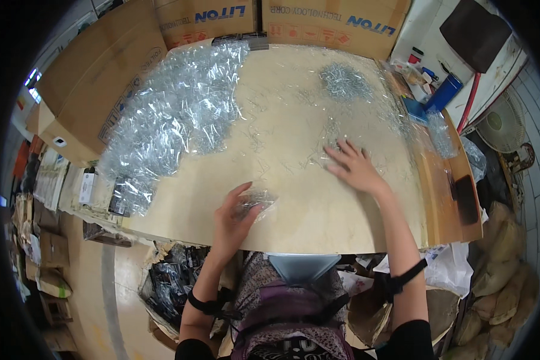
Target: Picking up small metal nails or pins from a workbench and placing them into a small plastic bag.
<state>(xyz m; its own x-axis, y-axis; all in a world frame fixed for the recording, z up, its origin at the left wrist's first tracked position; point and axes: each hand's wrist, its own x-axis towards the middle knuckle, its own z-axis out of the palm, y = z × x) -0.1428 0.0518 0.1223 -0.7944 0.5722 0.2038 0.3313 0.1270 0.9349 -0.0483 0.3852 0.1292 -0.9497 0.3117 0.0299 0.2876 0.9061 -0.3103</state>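
Note:
At the near middle of the pale table (318, 222), my left hand (229, 219) is closed around a small clear plastic bag (263, 203), its thumb and fingers at the bag's edge. What is inside the bag is hard to make out. Farther right, my right hand (359, 170) lies low over the tabletop with its fingers spread, touching or just above some scattered thin metal pins (332, 129). A heap of similar silvery pins (345, 82) sits beyond it at the far right. On the left spreads a large mound of shiny clear plastic bags (180, 102).
Cardboard boxes (111, 66) wall the left and far sides. Along the right edge runs a wooden ledge (441, 198) with a dark phone (465, 199) and a blue container (444, 92). A light blue tray (303, 267) sits below the near edge, beside an open box of dark packets (177, 279).

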